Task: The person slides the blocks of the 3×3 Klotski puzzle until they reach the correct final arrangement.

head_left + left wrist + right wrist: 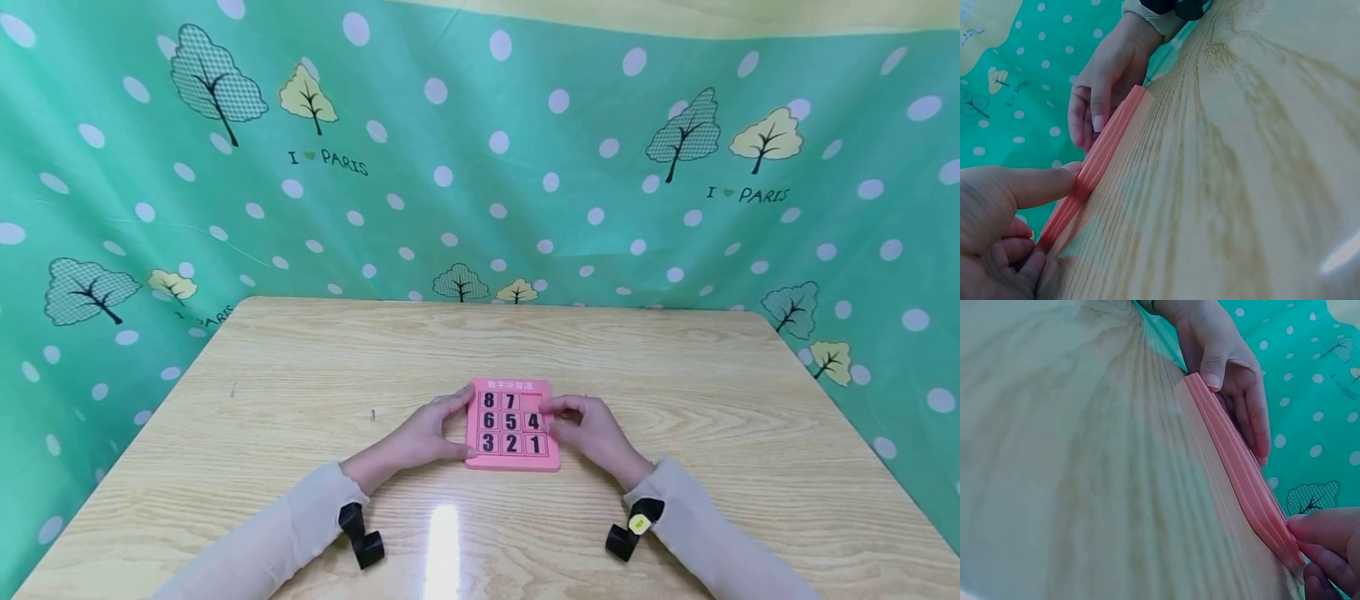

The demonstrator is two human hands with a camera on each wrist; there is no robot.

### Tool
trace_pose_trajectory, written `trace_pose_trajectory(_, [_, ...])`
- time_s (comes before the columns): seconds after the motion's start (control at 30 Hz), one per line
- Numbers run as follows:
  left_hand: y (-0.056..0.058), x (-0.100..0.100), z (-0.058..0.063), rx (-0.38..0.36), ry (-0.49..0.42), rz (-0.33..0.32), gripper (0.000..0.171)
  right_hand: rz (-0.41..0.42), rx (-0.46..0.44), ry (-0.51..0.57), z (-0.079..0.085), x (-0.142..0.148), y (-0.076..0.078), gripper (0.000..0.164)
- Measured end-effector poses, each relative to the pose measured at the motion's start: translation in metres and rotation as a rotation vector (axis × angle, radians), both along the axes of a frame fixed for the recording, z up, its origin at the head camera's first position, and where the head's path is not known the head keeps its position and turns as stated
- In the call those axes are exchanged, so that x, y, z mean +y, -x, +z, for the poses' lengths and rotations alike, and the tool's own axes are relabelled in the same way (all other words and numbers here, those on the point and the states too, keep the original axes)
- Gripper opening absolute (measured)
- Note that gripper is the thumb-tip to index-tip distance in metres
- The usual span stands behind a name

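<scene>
A pink number sliding puzzle (517, 464) lies flat on the wooden table. Its rows read 8 7 and a gap, then 6 5 4, then 3 2 1, with the gap at top right. My left hand (420, 433) holds the frame's left side, thumb at the near corner and fingers toward the far one. At the right side, my right hand (596, 433) has its fingertips over the rim, right by the 4 tile (533, 422). Both wrist views show the puzzle's pink side edge (1107, 144) close up; its tiles are hidden there.
The light wooden table (337, 350) spreads around the puzzle. A green dotted curtain (495, 200) hangs behind it and along both sides. Each sleeve carries a black wrist camera, the left one (363, 537) and the right one (630, 529).
</scene>
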State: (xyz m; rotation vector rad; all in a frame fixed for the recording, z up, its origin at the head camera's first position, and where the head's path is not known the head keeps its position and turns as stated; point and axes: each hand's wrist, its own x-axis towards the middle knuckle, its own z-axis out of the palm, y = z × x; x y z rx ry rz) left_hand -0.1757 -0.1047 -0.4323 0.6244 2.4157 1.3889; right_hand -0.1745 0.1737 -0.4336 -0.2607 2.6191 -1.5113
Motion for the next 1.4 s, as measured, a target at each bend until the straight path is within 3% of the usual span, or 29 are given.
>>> trace_pose_trajectory(0.43, [0.0,0.0,0.001,-0.005,0.011,0.002,0.093,-0.019,-0.014,0.021,0.0,-0.002,0.0,0.023])
trace_pose_trajectory(0.83, [0.001,-0.001,0.0,-0.005,-0.001,-0.012,0.093,-0.009,0.023,0.115,0.003,-0.022,0.018,0.02])
trace_pose_trajectory(1.13, [0.002,-0.002,0.0,0.001,0.015,-0.008,0.092,-0.007,0.001,0.107,0.005,-0.038,0.024,0.027])
trace_pose_trajectory(1.4, [0.001,-0.002,0.001,0.004,0.009,-0.01,0.093,0.02,0.035,0.114,0.001,-0.045,0.026,0.027])
